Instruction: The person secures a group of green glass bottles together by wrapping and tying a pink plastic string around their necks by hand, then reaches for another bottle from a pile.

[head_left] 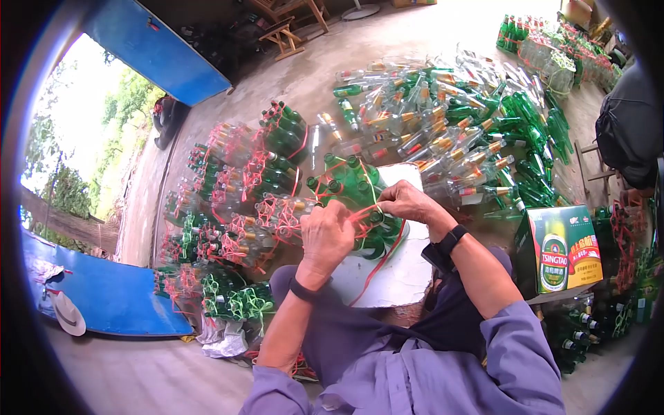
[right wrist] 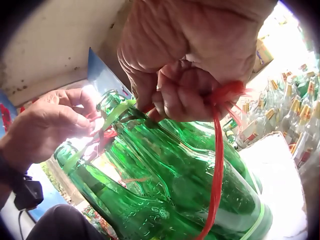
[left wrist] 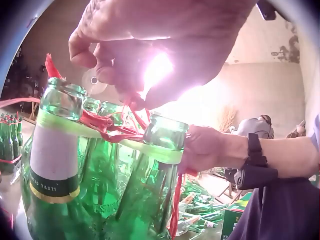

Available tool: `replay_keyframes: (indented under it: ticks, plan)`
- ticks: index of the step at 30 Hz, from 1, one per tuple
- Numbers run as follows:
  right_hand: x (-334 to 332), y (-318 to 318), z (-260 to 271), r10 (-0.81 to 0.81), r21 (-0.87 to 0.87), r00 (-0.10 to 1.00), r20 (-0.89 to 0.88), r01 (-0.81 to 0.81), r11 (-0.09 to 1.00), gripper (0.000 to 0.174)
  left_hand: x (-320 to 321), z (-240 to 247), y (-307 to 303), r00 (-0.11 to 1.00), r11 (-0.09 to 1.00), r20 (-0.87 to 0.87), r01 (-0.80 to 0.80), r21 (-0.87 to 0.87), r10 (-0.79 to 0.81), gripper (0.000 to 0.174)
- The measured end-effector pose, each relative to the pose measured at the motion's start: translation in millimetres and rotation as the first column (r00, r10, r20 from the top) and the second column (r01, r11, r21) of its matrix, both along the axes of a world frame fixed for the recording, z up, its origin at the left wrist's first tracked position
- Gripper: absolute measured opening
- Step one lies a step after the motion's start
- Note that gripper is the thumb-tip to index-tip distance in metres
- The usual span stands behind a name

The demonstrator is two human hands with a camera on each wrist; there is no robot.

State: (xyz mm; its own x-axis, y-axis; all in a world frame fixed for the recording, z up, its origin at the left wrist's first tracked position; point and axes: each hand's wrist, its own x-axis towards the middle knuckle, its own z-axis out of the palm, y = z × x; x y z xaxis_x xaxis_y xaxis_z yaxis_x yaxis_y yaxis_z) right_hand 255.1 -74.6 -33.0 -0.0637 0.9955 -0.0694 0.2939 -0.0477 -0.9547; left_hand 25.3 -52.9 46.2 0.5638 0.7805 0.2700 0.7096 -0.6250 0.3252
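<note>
A bundle of green glass bottles [head_left: 356, 181] stands on a white board [head_left: 387, 277] at the person's knees. Light green strap [left wrist: 90, 131] runs round the bottle necks, with red plastic ribbon [left wrist: 112, 132] across it. The left hand [head_left: 326, 236] pinches the red ribbon at the near side of the necks. Across from it the right hand [head_left: 408, 202] grips the ribbon with curled fingers; in the right wrist view a red tail [right wrist: 218, 175] hangs from that hand [right wrist: 187, 60] past the bottles. Part of the ribbon is hidden behind the fingers.
Tied bottle bundles [head_left: 238, 187] stand at the left. Loose bottles [head_left: 443, 131] lie in a heap beyond the board. On the right are a beer carton [head_left: 564, 249] and dark bottles below it. A wooden chair [head_left: 283, 34] stands at the back.
</note>
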Motion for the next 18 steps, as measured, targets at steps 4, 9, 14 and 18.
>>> replay_keyframes:
  ticks: [4,9,14,18]
  plan:
    - [-3,-2,6,-0.015,-0.015,0.999,-0.049,0.015,1.000,0.029,-7,-2,7,1.000,1.000,0.025,-0.015,0.001,0.014,0.012]
    - [-6,0,5,-0.010,-0.002,1.000,-0.017,0.010,1.000,0.028,-14,-7,21,0.997,0.999,0.071,0.025,0.021,-0.026,0.010]
    - [-8,0,8,-0.051,-0.067,0.998,-0.037,0.048,0.997,0.031,-10,-10,29,0.999,1.000,0.053,0.007,-0.024,-0.006,0.007]
    - [-8,-4,10,-0.112,-0.049,0.994,0.018,0.112,0.992,0.031,-5,-6,27,0.996,0.998,-0.074,-0.051,-0.046,0.048,0.008]
